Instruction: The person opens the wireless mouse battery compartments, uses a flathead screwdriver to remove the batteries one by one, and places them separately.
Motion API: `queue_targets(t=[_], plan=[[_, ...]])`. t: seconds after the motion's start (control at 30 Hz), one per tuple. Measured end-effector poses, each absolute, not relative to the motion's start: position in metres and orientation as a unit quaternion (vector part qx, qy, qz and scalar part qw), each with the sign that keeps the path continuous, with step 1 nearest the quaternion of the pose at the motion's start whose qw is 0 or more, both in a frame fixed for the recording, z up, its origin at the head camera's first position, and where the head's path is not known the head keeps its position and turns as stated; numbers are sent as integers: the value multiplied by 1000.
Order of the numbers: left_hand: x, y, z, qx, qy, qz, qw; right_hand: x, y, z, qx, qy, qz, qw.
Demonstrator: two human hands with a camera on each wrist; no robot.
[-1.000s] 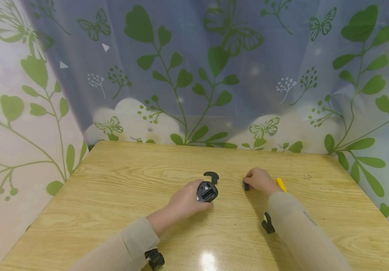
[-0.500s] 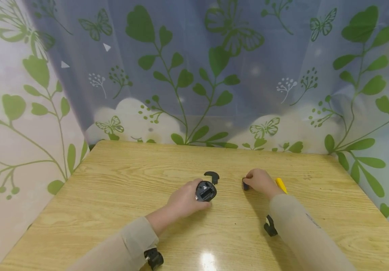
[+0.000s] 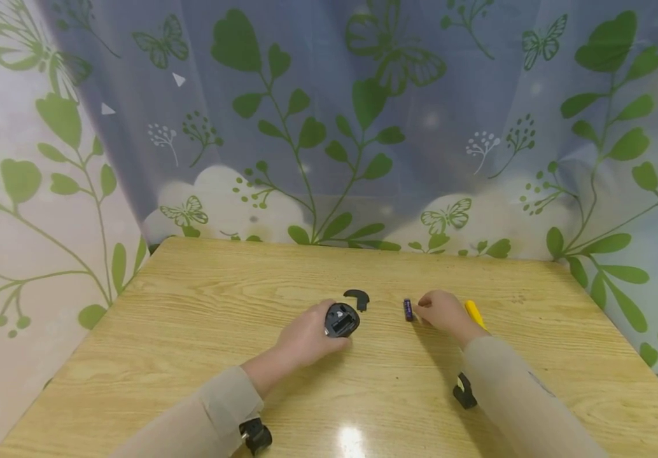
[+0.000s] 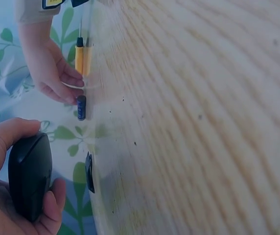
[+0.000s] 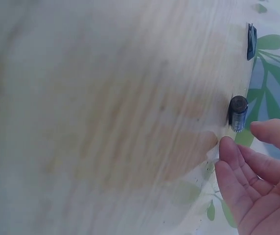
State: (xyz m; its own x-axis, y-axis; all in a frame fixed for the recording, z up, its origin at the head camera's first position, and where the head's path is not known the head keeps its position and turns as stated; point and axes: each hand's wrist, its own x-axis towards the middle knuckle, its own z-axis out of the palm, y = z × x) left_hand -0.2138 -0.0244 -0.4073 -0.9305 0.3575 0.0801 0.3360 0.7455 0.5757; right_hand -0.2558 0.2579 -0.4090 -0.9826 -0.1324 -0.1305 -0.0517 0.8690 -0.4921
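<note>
My left hand (image 3: 308,334) grips a black computer mouse (image 3: 342,320), its underside turned up so the battery slot shows in the head view. In the left wrist view, thumb and fingers wrap the edges of the mouse (image 4: 31,176). A dark battery (image 3: 408,310) with purple markings lies on the table just left of my right hand (image 3: 445,313). That hand holds nothing; in the right wrist view its loosely bent fingers (image 5: 240,166) are apart from the battery (image 5: 238,113). The black battery cover (image 3: 359,299) lies beyond the mouse.
A yellow-handled screwdriver (image 4: 81,58) lies beyond my right wrist, partly hidden by the arm in the head view. The wooden table (image 3: 237,280) ends at a patterned curtain (image 3: 317,127) at the back. Each wrist carries a black camera mount (image 3: 465,390).
My right fingers have let go of the battery and drawn back slightly to the right, leaving it on the table. My left hand has shifted a little left with the mouse.
</note>
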Motion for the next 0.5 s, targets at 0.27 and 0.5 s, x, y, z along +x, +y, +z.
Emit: queue_targets(t=[0.27, 0.5], plan=[[-214, -25, -404, 174, 938, 301, 12, -248, 261, -408, -56, 963, -254, 77], [-214, -27, -404, 179, 938, 297, 8, -245, 264, -410, -54, 961, -261, 77]])
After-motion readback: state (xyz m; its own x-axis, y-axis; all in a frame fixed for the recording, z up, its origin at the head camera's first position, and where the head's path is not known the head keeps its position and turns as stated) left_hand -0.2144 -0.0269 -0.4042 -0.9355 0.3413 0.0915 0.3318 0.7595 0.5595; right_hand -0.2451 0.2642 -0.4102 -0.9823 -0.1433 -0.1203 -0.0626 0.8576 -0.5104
